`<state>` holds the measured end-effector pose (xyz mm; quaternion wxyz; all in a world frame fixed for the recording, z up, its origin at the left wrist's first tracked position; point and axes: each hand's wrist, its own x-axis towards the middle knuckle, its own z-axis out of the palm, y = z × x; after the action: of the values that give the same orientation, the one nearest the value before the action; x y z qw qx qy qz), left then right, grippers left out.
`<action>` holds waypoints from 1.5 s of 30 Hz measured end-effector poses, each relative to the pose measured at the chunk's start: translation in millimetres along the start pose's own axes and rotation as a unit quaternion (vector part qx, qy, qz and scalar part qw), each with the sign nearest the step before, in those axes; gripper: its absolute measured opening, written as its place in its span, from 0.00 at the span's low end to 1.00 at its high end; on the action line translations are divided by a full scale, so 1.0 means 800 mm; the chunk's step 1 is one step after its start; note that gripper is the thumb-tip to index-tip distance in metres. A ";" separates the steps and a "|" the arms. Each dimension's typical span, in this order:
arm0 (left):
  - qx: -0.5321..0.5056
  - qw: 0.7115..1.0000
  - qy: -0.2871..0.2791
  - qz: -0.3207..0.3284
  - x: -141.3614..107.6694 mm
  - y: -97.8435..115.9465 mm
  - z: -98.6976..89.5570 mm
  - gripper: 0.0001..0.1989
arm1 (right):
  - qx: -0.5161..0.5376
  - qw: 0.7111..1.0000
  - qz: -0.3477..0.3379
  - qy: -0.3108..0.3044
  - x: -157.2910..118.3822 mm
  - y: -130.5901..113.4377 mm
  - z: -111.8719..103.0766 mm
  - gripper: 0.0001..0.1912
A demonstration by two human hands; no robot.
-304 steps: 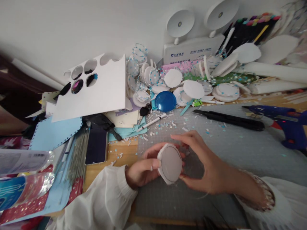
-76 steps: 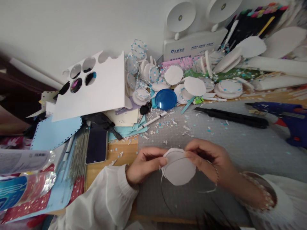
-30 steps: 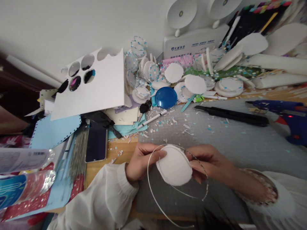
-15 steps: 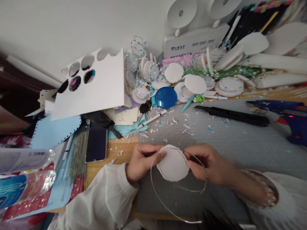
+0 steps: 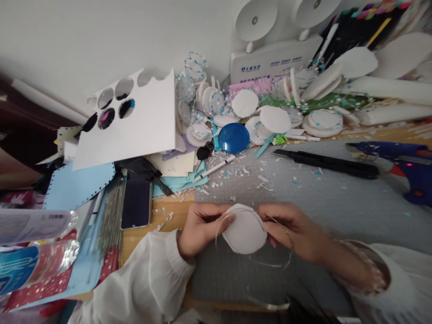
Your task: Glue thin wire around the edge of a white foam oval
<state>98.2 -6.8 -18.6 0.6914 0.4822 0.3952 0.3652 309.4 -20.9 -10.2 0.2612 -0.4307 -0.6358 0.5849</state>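
white disc sitting lower centre | left-hand fingers pinching its left edge | right-hand fingers meeting its right edge, grip untellable | risk: trailing wire possibly snagging, tugging disc askew

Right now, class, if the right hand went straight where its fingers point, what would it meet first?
Probably the white disc, held by the left hand; its edge appears just ahead of the right hand, though whether they touch is unclear.
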 end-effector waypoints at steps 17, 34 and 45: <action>-0.046 0.996 -0.053 -0.048 -0.003 0.003 -0.001 0.11 | 0.102 0.991 0.060 -0.055 0.001 -0.001 0.003 0.21; 0.000 0.999 -0.048 0.013 -0.006 -0.004 -0.003 0.16 | 0.078 0.995 0.014 0.064 -0.002 -0.010 0.001 0.27; 0.021 0.994 -0.087 0.054 -0.002 0.009 0.006 0.13 | 0.104 0.994 -0.004 0.041 -0.002 -0.001 -0.004 0.24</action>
<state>100.8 -8.1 -10.3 0.6921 0.5475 0.3144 0.3497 312.8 -20.2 -8.4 0.3327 -0.4217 -0.5621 0.6289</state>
